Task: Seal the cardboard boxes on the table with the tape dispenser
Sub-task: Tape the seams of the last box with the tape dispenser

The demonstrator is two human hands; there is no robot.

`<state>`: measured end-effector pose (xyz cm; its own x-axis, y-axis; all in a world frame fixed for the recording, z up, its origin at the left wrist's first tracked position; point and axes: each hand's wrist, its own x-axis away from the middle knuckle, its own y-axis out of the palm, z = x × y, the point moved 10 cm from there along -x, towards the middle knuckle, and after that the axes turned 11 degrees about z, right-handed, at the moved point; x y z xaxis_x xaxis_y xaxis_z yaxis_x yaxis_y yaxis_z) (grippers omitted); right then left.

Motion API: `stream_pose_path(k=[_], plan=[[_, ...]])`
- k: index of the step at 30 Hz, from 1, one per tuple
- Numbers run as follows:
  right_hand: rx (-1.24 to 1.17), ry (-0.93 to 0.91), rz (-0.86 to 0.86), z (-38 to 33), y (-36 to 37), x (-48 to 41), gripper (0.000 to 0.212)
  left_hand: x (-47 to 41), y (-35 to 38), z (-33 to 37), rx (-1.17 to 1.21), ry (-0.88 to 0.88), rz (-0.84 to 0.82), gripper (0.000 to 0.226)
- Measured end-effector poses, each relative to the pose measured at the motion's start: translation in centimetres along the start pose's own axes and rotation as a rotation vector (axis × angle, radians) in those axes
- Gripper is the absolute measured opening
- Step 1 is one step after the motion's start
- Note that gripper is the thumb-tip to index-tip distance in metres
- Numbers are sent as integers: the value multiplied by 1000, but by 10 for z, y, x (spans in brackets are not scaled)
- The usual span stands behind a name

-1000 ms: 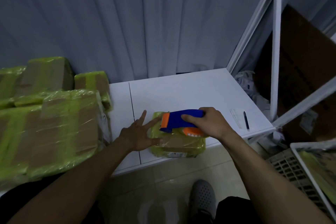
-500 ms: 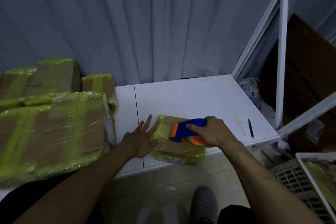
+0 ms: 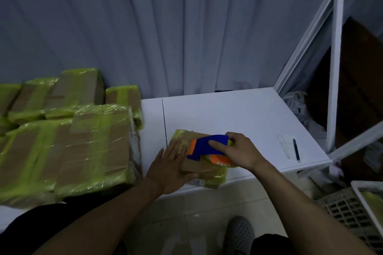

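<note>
A small cardboard box (image 3: 204,168) banded with yellow-green tape lies at the front edge of the white table (image 3: 238,114). My right hand (image 3: 238,151) grips a blue and orange tape dispenser (image 3: 205,147) that sits on the box's top. My left hand (image 3: 171,166) lies flat with straight fingers on the box's left side, holding it down. Part of the box's top is hidden under the dispenser and both hands.
A pile of larger taped boxes (image 3: 66,143) fills the left of the table. A pen (image 3: 296,149) and a paper slip (image 3: 287,148) lie at the right edge. A white metal frame (image 3: 334,68) and a crate (image 3: 348,213) stand to the right. Grey curtain behind.
My left hand slid from beside the box onto its left top. The dispenser and my right hand shifted slightly right along the box. The view tilted up a little.
</note>
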<state>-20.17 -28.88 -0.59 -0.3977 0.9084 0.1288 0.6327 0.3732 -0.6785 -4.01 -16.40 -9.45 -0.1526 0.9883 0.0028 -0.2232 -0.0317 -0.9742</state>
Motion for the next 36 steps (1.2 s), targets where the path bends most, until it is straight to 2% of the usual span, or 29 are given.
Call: stream_pose_path(k=[3, 8, 16, 20, 26, 28, 31, 33, 36], plan=[[-73, -2, 29, 1, -3, 1, 46, 1, 3, 2, -71, -2, 20, 107], [-81, -12, 38, -3, -7, 0, 43, -1, 4, -1, -198, 13, 44, 101], [-115, 32, 42, 13, -51, 4, 37, -3, 5, 1, -224, 9, -6, 103], [-51, 29, -8, 23, -48, 2, 34, -5, 6, 4, -203, 30, -27, 108], [59, -7, 10, 16, -32, -6, 40, -11, -6, 2, -249, 40, -114, 121], [68, -12, 1, 11, -20, -7, 46, -13, -12, -9, -273, -3, -164, 108], [76, -38, 5, -1, 2, -7, 46, -13, -25, -31, -276, -91, -159, 99], [72, -61, 9, -8, 12, -9, 46, -13, -26, -33, -255, -51, -142, 94], [67, -60, 7, -10, 16, -10, 48, -14, -21, -21, -42, -5, -124, 109]])
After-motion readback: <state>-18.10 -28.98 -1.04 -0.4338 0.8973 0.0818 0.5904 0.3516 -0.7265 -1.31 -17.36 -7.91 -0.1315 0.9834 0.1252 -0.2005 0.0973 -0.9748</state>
